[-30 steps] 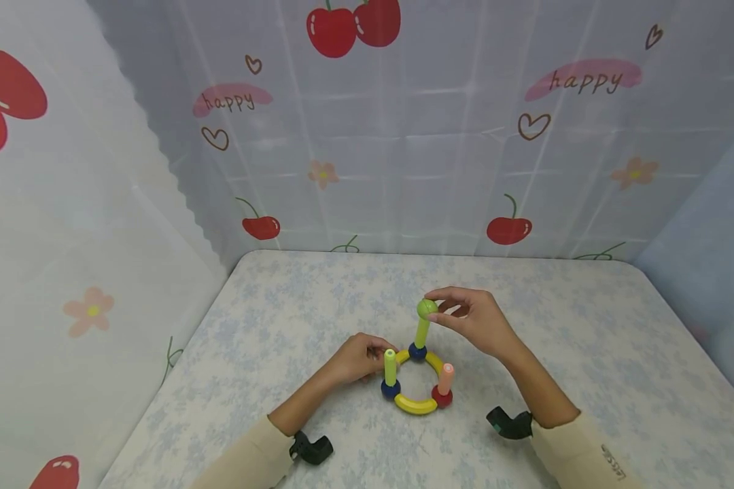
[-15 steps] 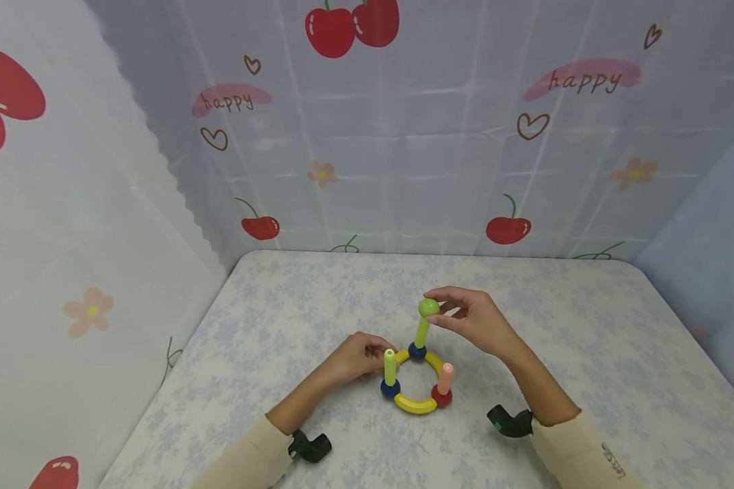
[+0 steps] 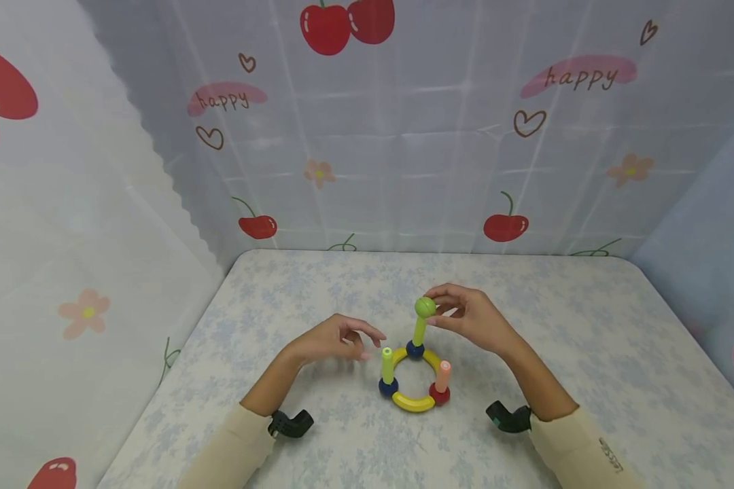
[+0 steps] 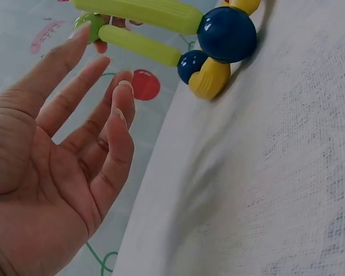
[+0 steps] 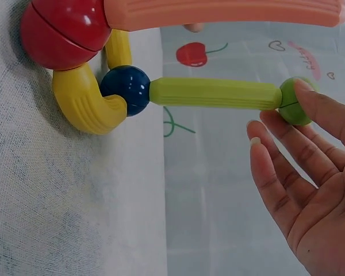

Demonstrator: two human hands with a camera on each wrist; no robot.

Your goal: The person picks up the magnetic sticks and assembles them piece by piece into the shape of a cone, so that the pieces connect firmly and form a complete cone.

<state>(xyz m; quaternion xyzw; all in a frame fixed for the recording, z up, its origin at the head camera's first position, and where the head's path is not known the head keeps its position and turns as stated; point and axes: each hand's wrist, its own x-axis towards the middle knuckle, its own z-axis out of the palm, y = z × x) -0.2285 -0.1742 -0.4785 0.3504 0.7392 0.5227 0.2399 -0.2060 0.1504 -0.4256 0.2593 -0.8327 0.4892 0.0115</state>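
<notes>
With thumb and fingers, my right hand [image 3: 469,316] pinches a green ball [image 3: 425,308] on top of an upright green rod [image 3: 419,331]. That rod stands on a dark blue ball [image 3: 414,350] at the back of a ring of yellow curved rods [image 3: 413,404]. A second blue ball [image 3: 388,387] at the ring's left bears another green rod [image 3: 388,367]. On the right, a red ball [image 3: 440,394] carries a pink rod [image 3: 443,375]. My left hand [image 3: 333,339] hovers left of the ring, holding nothing, its fingers loosely bent and apart from the pieces.
Everything stands on a table [image 3: 293,292] covered in pale blue-patterned cloth. A curtain [image 3: 391,156] printed with cherries hangs right behind its far edge, and more printed sheeting closes off both sides. Dark wrist mounts [image 3: 290,424] stick out from both cuffs.
My left hand has let go of the ring's left side and moved left and away, its fingers spreading. My right hand stays at the green ball, and the structure stands as before.
</notes>
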